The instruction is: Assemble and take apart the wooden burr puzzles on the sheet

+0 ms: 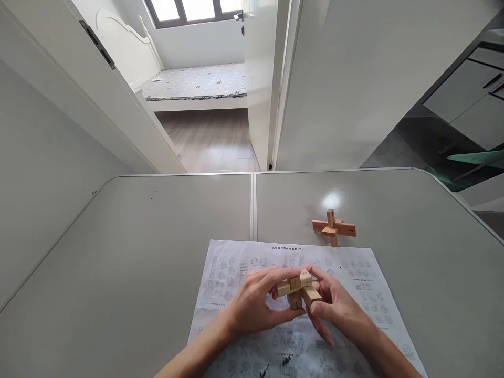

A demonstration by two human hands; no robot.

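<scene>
Between my two hands is a pale wooden burr puzzle [296, 286], made of several interlocking blocks that stick out at angles. My left hand [258, 294] grips it from the left, with fingers over the top and the thumb below. From the right, my right hand [334, 302] holds a block of it between thumb and fingers; one finger reaches down underneath. Both hands are over a printed instruction sheet [220, 320] with rows of small diagrams. Parts of the puzzle are hidden behind my fingers.
A second, reddish-brown wooden burr puzzle [331, 228] stands just beyond the sheet on the grey table [137, 273]. A seam strip [253, 207] crosses the tabletop. Past the table's far edge, an open door [262, 79] shows a bed [197, 81]. Dark-handled cabinets [468, 89] are at right.
</scene>
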